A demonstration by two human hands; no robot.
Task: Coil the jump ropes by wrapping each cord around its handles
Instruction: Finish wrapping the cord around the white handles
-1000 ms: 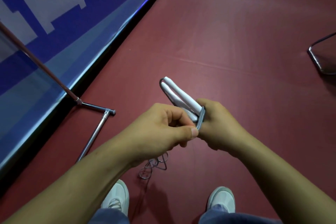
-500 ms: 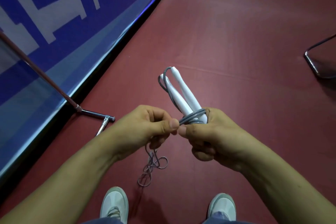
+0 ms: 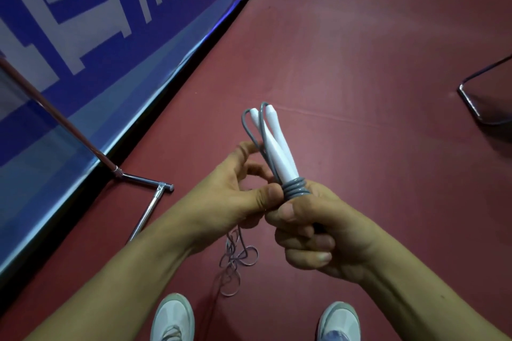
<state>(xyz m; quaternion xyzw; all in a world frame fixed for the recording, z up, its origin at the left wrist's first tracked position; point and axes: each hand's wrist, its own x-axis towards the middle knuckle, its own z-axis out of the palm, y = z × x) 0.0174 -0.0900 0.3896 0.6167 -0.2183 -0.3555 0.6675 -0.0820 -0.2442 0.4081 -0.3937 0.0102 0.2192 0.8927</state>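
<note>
1. The blue banner (image 3: pixel 171 44) along the left edge of the red floor carries large white block characters (image 3: pixel 83 16), the only lettering in view.
2. These characters run at a steep slant and are cut off by the top and left edges of the picture. Only angular strokes and pointed bars show, and no letter, word, brand or number can be read from them.
3. No other text, label, number or sign can be read in the head view.
</note>
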